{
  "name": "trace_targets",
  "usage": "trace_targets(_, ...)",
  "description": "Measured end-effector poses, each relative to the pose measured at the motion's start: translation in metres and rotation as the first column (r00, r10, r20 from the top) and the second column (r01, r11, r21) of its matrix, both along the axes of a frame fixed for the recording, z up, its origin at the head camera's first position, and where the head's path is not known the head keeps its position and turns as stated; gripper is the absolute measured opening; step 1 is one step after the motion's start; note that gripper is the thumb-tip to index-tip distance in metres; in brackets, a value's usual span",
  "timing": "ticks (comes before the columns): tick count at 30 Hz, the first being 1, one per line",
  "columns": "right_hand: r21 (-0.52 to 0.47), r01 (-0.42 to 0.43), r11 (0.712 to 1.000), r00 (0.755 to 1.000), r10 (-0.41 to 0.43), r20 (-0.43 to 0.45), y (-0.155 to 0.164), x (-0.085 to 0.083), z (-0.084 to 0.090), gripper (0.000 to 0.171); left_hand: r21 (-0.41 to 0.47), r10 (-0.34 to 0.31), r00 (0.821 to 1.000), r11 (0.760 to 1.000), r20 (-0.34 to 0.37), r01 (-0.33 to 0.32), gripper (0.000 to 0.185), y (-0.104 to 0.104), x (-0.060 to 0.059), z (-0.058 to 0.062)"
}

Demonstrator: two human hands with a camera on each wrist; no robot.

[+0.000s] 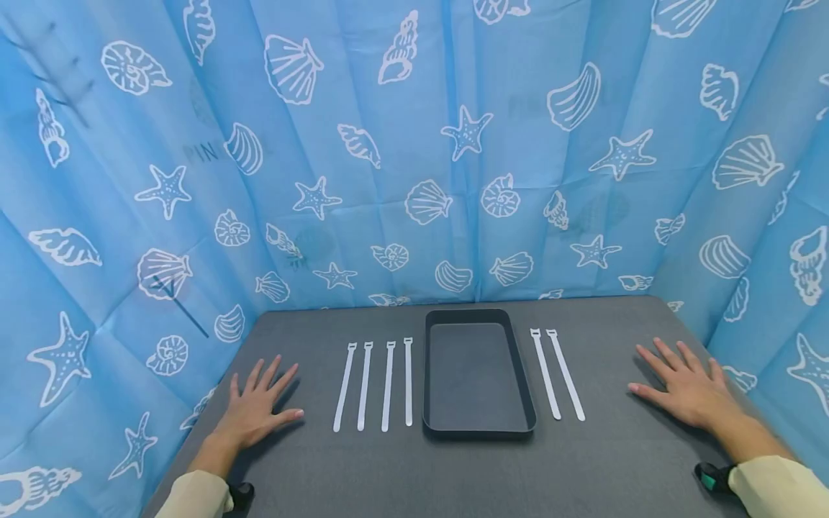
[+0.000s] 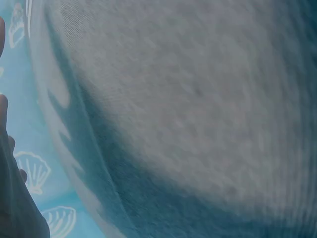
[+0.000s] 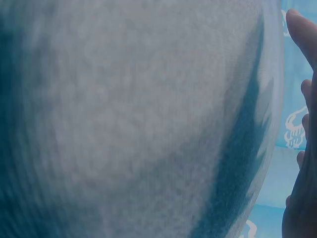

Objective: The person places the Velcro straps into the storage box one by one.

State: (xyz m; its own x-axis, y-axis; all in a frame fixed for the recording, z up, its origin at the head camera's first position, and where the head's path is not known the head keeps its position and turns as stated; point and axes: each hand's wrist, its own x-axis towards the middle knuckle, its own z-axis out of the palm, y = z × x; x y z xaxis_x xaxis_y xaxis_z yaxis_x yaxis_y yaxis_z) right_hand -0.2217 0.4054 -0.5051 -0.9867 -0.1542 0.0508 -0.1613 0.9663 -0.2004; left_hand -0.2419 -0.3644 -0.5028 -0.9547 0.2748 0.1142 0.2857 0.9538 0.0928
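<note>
My left hand (image 1: 255, 403) lies flat on the grey table (image 1: 414, 475), fingers spread, holding nothing. My right hand (image 1: 683, 385) lies flat the same way at the right side. Between them stands an empty black tray (image 1: 478, 428). Several white cable ties (image 1: 376, 385) lie in a row left of the tray, nearest my left hand. Two more white cable ties (image 1: 557, 374) lie right of the tray. The wrist views are blurred by the table surface close up; the left hand's edge (image 2: 12, 198) and the right hand's fingers (image 3: 302, 148) show at the borders.
A blue curtain (image 1: 414, 144) printed with white shells and starfish closes in the table at the back and both sides. The table's front strip lies between my forearms.
</note>
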Motion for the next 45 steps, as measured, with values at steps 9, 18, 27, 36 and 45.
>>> trace_targets(9, -0.046, -0.021, 0.999, 0.998, 0.018, -0.058, -0.018, 0.003, 0.004, 0.082, 0.037, -0.048, 0.998, 0.998, -0.028, 0.049, 0.088, 0.023, 0.002, 0.005)
trace_targets(18, -0.152, -0.047, 0.987, 0.991, 0.027, -0.130, -0.040, 0.000, 0.005, 0.077, 0.063, -0.140, 0.986, 0.987, -0.095, 0.146, 0.087, 0.052, 0.003, 0.008)
trace_targets(27, -0.357, -0.064, 0.932, 0.992, 0.020, -0.126, -0.067, -0.005, 0.010, 0.070, 0.183, -0.203, 0.972, 0.958, -0.117, 0.222, 0.070, 0.083, 0.008, 0.010)
trace_targets(36, -0.452, 0.002, 0.892, 0.994, -0.052, -0.098, -0.092, -0.010, 0.006, 0.069, 0.323, -0.251, 0.964, 0.908, -0.088, 0.266, 0.057, 0.118, 0.016, 0.012)
trace_targets(45, -0.589, 0.129, 0.798, 0.976, -0.207, -0.066, -0.118, -0.014, 0.002, 0.068, 0.497, -0.268, 0.961, 0.826, -0.068, 0.266, 0.052, 0.150, 0.022, 0.013)
